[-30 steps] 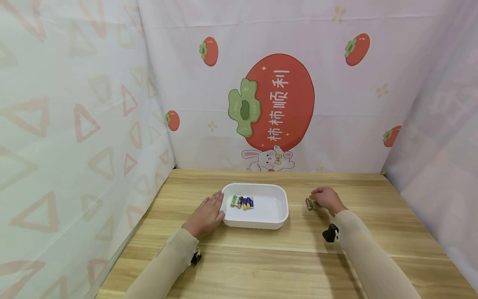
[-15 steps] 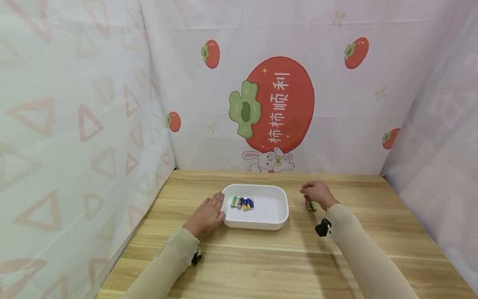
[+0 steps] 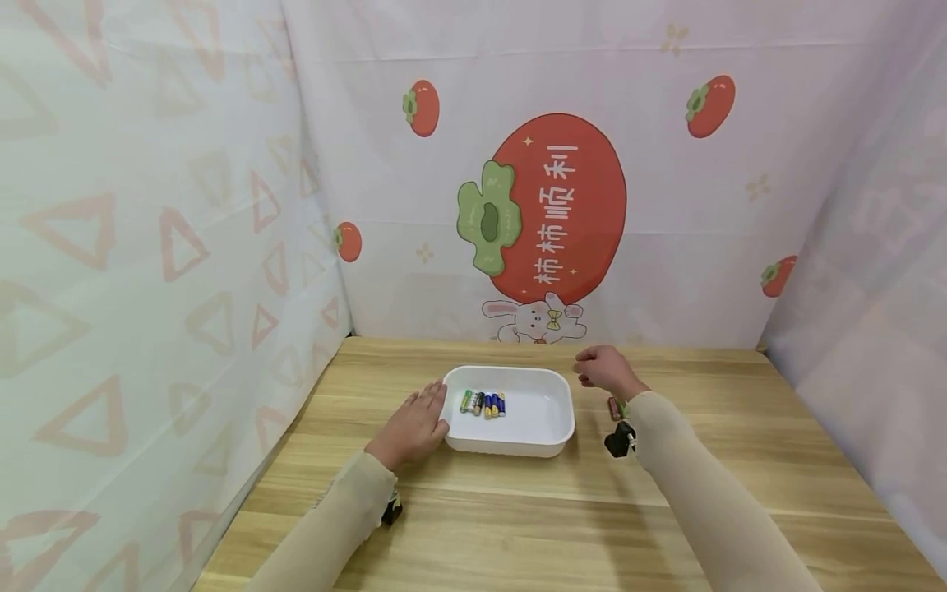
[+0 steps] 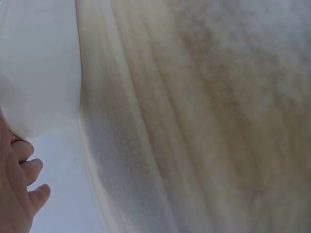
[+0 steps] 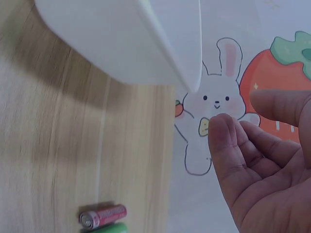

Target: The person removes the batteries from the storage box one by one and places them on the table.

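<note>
My left hand [image 3: 410, 426] rests against the left end of a white plastic tray [image 3: 510, 446], fingers extended along its wall. Its fingertips [image 4: 32, 170] also show beside the white wall in the left wrist view. Inside the tray, several AA-type batteries [image 3: 488, 404] lie side by side towards the left. My right hand [image 3: 608, 370] is raised just right of the tray's far corner. Its thumb and forefinger stand apart with nothing visible between them. A red battery [image 5: 103, 215] and a green battery [image 5: 114, 228] lie together on the table below that hand, apart from it.
The wooden table [image 3: 488, 526] extends around the tray. Fabric walls enclose it at the left, right and back; the back cloth [image 3: 399, 304] carries printed persimmons and a rabbit. A small black camera [image 3: 620, 440] is strapped under the right wrist.
My right hand has lifted off the red and green batteries and moved left towards the tray, leaving both on the table. My left hand stays at the tray's left end.
</note>
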A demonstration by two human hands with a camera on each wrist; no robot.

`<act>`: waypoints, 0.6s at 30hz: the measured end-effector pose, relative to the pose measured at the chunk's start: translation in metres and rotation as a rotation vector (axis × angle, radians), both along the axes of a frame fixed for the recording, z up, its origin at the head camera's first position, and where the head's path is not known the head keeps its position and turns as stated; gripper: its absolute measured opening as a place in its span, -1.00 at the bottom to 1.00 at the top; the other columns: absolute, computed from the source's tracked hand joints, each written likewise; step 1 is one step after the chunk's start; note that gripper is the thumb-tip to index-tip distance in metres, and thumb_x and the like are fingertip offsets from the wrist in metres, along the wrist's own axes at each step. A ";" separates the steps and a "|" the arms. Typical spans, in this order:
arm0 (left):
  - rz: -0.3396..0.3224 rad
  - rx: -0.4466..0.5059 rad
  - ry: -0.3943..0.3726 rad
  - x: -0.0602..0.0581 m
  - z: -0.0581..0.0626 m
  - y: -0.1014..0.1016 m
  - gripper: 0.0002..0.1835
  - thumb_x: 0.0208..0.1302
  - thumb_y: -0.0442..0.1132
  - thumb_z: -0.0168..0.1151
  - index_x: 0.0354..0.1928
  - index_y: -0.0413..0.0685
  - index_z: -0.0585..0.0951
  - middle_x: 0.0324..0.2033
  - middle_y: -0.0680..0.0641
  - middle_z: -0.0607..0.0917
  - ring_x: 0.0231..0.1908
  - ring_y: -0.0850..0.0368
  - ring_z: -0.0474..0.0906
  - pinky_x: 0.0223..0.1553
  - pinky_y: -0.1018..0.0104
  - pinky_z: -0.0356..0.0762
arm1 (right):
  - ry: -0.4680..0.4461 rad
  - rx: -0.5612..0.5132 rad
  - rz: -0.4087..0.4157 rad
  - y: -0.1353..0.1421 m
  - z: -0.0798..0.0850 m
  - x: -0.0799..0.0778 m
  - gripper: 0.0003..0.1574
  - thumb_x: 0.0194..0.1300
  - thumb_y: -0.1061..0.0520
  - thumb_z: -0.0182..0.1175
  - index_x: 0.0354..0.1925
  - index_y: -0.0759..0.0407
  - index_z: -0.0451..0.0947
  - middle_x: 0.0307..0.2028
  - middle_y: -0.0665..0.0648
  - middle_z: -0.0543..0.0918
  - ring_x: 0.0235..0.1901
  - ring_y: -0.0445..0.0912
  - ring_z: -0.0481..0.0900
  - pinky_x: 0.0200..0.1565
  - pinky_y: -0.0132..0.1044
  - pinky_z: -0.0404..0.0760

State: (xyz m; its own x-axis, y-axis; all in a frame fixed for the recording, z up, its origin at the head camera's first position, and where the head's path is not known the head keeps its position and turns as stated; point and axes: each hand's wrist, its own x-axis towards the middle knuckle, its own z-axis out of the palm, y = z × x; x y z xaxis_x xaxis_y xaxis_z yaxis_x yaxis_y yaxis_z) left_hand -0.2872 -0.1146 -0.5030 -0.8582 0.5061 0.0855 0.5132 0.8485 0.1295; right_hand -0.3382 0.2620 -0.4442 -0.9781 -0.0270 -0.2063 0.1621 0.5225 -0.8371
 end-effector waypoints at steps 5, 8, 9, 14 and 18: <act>-0.005 0.003 -0.001 0.001 0.001 0.000 -0.32 0.46 -0.12 -0.15 0.48 -0.36 0.03 0.46 -0.25 0.09 0.44 -0.09 -0.01 0.38 -0.05 0.01 | -0.013 -0.035 -0.005 -0.013 -0.002 -0.005 -0.49 0.40 0.17 0.11 0.21 0.44 0.40 0.05 0.35 0.51 -0.05 0.19 0.57 0.03 -0.03 0.59; -0.006 0.000 -0.001 0.001 0.000 -0.001 -0.32 0.47 -0.12 -0.14 0.48 -0.35 0.04 0.46 -0.24 0.09 0.44 -0.08 0.00 0.38 -0.05 0.02 | -0.007 -0.029 0.007 -0.020 -0.002 -0.007 -0.49 0.39 0.18 0.11 0.21 0.44 0.41 0.04 0.35 0.52 -0.08 0.16 0.58 0.00 -0.04 0.60; -0.006 -0.002 0.000 0.002 0.000 -0.001 -0.32 0.47 -0.11 -0.15 0.48 -0.35 0.03 0.46 -0.23 0.09 0.45 -0.07 0.00 0.38 -0.05 0.02 | -0.005 -0.024 0.015 -0.023 -0.003 -0.007 -0.49 0.39 0.18 0.12 0.21 0.44 0.41 0.03 0.34 0.53 -0.11 0.15 0.58 -0.01 -0.05 0.61; 0.001 0.004 0.009 0.002 -0.001 -0.001 -0.33 0.47 -0.10 -0.16 0.48 -0.34 0.05 0.46 -0.22 0.10 0.45 -0.06 0.00 0.39 -0.03 0.01 | -0.016 -0.030 0.035 -0.036 -0.002 -0.008 -0.50 0.37 0.18 0.16 0.19 0.41 0.44 -0.02 0.30 0.56 -0.17 0.09 0.59 -0.08 -0.12 0.65; 0.011 0.005 0.000 0.002 -0.001 0.000 -0.33 0.48 -0.11 -0.16 0.49 -0.33 0.03 0.47 -0.21 0.08 0.45 -0.04 -0.03 0.40 -0.01 -0.04 | -0.016 -0.028 0.040 -0.046 -0.006 -0.009 -0.53 0.34 0.18 0.20 0.14 0.39 0.49 -0.07 0.27 0.59 -0.21 0.07 0.59 -0.10 -0.12 0.65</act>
